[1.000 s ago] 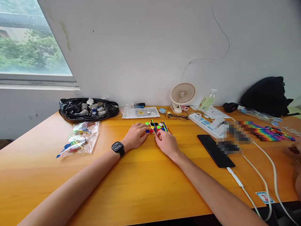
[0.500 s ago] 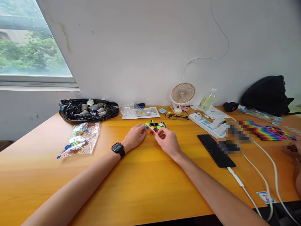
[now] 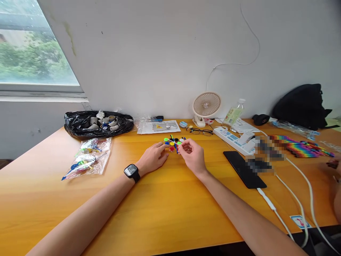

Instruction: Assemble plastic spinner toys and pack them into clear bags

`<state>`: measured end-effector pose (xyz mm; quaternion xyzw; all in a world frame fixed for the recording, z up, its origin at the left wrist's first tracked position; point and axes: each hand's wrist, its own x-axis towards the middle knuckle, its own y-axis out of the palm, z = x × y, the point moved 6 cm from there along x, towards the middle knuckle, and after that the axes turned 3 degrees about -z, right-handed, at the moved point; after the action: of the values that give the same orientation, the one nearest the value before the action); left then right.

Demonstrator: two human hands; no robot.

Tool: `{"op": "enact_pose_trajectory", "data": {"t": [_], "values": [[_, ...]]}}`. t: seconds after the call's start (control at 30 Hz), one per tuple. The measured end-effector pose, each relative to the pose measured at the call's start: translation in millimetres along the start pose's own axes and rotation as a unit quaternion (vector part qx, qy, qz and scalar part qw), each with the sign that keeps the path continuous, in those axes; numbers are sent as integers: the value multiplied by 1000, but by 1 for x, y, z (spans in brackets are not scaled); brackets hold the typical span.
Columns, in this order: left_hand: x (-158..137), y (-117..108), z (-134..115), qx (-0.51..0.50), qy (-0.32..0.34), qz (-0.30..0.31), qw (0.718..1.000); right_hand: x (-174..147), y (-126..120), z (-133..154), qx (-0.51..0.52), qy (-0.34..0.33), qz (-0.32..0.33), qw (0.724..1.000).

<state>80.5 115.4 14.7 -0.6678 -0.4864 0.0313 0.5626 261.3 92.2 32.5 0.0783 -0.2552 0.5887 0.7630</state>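
Observation:
My right hand [image 3: 192, 155] pinches a thin white stick [image 3: 173, 143] between thumb and fingertips, tilted over a small cluster of coloured round discs. A yellow disc [image 3: 172, 144], a red disc [image 3: 172, 149] and a blue disc [image 3: 167, 143] lie among several others on the table, with dark and blue sticks between them. Just left of the cluster, my left hand [image 3: 153, 158] rests low over the wood, fingers stretched toward the blue disc and thumb apart. I see nothing held in it. The right fingers hide some of the pieces.
A clear bag of coloured parts [image 3: 89, 158] lies left, before a black plastic bag [image 3: 74, 124]. Behind are a small fan [image 3: 206, 105] and eyeglasses [image 3: 199, 131]. A power strip [image 3: 231, 140], a phone [image 3: 243, 170] and cables occupy the right; another person's hand [image 3: 333, 163] shows at the edge.
My right hand has shifted slightly right and up with the white stick, which lies flatter now. My left fingers have spread and moved a little down and right.

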Motion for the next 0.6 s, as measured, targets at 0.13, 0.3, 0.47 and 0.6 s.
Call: {"op": "enact_pose_trajectory", "data": {"t": [0.13, 0.3, 0.47, 0.6], "values": [[-3, 0, -5, 20, 17, 7, 1000, 1, -2, 3, 18, -6, -9, 1000], [-2, 2, -7, 34, 25, 22, 999, 1, -1, 4, 16, -14, -3, 1000], [-11, -5, -5, -19, -13, -3, 1000, 3, -1, 0, 55, -2, 0, 999], [-32, -19, -2, -73, -30, 8, 997, 4, 1, -3, 66, 9, 10, 998]]}}
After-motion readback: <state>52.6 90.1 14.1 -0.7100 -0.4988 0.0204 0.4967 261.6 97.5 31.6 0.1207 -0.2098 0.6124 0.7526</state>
